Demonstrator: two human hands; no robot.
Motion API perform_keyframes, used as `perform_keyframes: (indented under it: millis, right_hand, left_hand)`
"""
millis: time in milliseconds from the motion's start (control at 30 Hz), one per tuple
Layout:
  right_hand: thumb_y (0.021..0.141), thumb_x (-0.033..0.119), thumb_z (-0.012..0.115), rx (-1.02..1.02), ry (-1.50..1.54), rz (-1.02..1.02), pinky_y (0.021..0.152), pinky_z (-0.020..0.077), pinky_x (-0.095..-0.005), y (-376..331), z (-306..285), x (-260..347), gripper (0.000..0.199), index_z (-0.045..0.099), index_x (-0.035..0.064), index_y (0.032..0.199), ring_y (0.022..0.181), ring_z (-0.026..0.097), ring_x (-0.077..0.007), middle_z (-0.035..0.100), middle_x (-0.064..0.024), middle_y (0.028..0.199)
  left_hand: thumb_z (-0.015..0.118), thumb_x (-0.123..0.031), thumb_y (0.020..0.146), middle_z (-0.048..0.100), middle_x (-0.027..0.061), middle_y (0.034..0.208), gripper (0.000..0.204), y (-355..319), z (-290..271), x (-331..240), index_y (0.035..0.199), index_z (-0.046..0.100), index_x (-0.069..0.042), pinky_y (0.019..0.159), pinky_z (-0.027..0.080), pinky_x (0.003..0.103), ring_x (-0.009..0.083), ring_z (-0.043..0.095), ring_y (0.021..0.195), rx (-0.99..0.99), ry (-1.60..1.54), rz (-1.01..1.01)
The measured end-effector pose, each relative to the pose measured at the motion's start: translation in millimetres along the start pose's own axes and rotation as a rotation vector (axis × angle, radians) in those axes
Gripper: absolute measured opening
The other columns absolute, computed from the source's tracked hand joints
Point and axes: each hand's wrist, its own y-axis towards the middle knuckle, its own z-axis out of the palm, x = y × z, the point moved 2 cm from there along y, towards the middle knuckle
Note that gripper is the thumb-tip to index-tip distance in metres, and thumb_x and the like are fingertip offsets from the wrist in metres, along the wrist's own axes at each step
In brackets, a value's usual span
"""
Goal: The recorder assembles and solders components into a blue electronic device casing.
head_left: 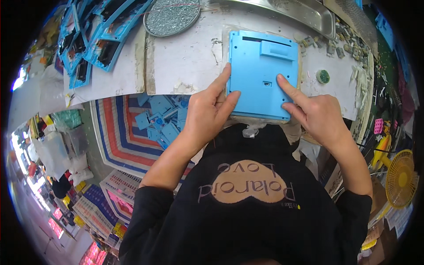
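On the face of a flat blue casing [251, 66], the thumb and index fingertips of the right hand [321, 114] are set down a short way apart, the index below the raised block and the thumb nearer the lower right corner. At the opposite side, the left hand [206, 108] is spread in an open V, its index finger laid along the casing's left edge and its thumb brought to the lower left part of the face. Neither hand is closed around the casing; the remaining fingers are folded back, and those of the left are partly hidden.

The casing is laid flat at the near edge of a white worktable [185, 62], directly in front of the black shirt [265, 225] worn by the person. Its face is marked by a long dark slot near the top and a small opening below the middle. To its right, a small round green object [323, 77] is seen. Beyond, a round dish [170, 35] is filled with silvery bits, and more blue casings [106, 48] are piled at far left. Below the table, blue pieces [170, 132] are held in a striped bag [112, 137].
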Motion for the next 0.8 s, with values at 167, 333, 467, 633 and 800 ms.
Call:
perform_keyframes:
  millis: [167,333,467,633,800]
  right_hand:
    - [0.091,0.032,0.072,0.082,-0.072,-0.077,0.053,0.0471,-0.0432,12,-20,5,0.054,0.06,0.018,0.142,0.051,0.059,-0.0348,0.056,-0.0134,0.054]
    - [0.088,0.03,0.07,0.263,-0.198,-0.275,0.059,0.0492,-0.0452,51,-56,15,0.033,0.072,0.0086,0.113,0.061,0.065,-0.0334,0.063,-0.012,0.062]
    - [0.087,0.024,0.067,0.28,-0.103,-0.617,0.064,0.0501,-0.0462,134,-76,14,0.018,0.071,0.0072,0.082,0.069,0.063,-0.0324,0.061,-0.014,0.066]
    - [0.084,0.018,0.073,-0.381,-0.271,-0.63,0.082,0.0495,-0.0414,273,-13,40,0.009,0.073,0.0097,0.089,0.094,0.061,-0.0267,0.066,-0.0044,0.085]
    - [0.082,0.02,0.074,-0.233,-0.36,-0.563,0.084,0.0498,-0.043,306,3,60,0.011,0.074,0.0106,0.087,0.101,0.062,-0.0247,0.07,-0.0028,0.094]
  left_hand:
    - [0.076,-0.017,0.09,0.042,0.0037,0.06,0.048,22,-35,0,0.135,0.065,-0.007,0.054,0.041,0.027,0.0102,0.04,0.055,0.237,0.036,-0.005]
    - [0.073,-0.018,0.087,0.07,0.0144,0.079,0.018,121,-104,20,0.098,0.077,-0.005,0.067,0.052,0.033,0.0221,0.068,0.073,-0.423,0.56,0.315]
    - [0.07,-0.021,0.088,0.072,0.0172,0.088,0.018,148,-126,44,0.093,0.074,-0.005,0.076,0.054,0.043,0.035,0.07,0.084,-0.267,0.801,0.054]
    - [0.067,-0.023,0.091,0.071,0.0174,0.09,0.02,158,-107,47,0.091,0.07,-0.003,0.077,0.053,0.047,0.0388,0.068,0.086,-0.324,0.696,0.22]
    - [0.06,-0.026,0.096,0.071,0.0186,0.092,0.026,148,-116,54,0.088,0.067,-0.002,0.078,0.052,0.051,0.0412,0.067,0.09,-0.442,0.665,0.183]
